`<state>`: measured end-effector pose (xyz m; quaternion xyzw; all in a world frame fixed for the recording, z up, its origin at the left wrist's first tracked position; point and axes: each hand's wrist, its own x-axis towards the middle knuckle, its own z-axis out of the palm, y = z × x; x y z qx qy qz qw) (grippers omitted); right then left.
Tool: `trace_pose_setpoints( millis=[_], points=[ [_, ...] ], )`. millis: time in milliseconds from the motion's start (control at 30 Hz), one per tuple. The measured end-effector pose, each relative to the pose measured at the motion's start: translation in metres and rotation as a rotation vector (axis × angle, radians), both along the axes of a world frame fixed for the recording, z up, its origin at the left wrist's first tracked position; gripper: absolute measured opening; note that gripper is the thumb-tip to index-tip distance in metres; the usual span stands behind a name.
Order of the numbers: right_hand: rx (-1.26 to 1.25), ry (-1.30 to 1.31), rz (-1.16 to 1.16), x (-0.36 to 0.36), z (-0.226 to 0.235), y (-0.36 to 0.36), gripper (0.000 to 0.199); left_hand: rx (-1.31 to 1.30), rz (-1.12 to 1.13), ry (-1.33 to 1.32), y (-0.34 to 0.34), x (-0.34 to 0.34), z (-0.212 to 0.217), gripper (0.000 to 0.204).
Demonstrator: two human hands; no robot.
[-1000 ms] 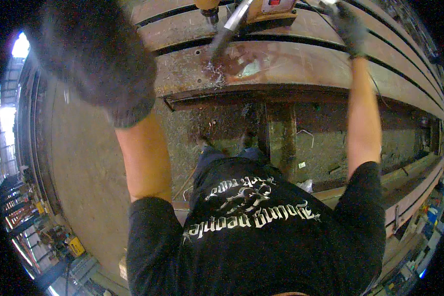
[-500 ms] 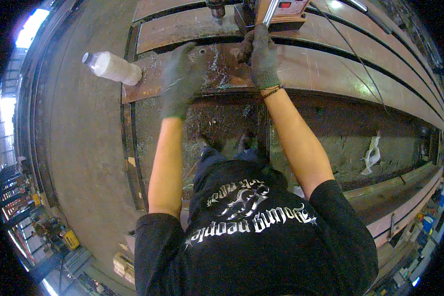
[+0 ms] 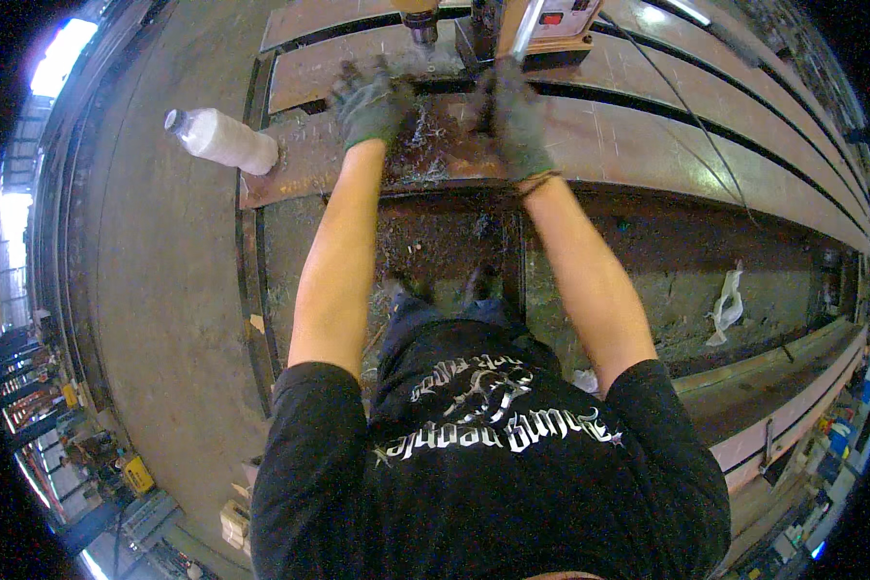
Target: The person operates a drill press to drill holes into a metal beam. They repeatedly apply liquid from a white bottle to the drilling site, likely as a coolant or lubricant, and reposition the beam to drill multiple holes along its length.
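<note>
Over the steel beams, my left hand [image 3: 369, 108] in a dark grey-green work glove is open, its fingers spread and pointing away from me. It is just short of the chuck [image 3: 421, 27] of a drill machine. My right hand [image 3: 518, 121], gloved alike, is at the lower end of a shiny metal lever [image 3: 528, 31] in front of the machine's body [image 3: 563, 24]. Motion smears its fingers, so whether they grip the lever cannot be made out. Curled metal shavings [image 3: 429, 145] lie on the nearest beam [image 3: 628, 140] between my hands.
A whitish plastic bottle [image 3: 224, 140] stands at the left end of the nearest beam. A dark cable [image 3: 681, 106] runs across the beams on the right. Below them lies a scrap of white plastic [image 3: 728, 307]. Gaps separate the parallel beams.
My left hand has moved forward and slightly right, toward the chuck, and its fingers now show spread. My right hand has stayed near the lever's lower end.
</note>
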<state>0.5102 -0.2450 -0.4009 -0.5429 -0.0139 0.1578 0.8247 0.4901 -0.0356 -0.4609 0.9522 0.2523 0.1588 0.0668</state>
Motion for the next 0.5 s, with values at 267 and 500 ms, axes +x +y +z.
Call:
trace_pose_setpoints(
  millis=[267,500],
  points=[
    [-1.316,-0.991,-0.059,0.167,0.067,-0.213,0.046,-0.007,-0.036,-0.329,0.016,-0.138,0.046,0.054],
    [-1.598,-1.102,-0.086,0.131,0.22,-0.201,0.051,-0.14,-0.005,-0.552,-0.031,-0.231,0.045,0.045]
  ],
)
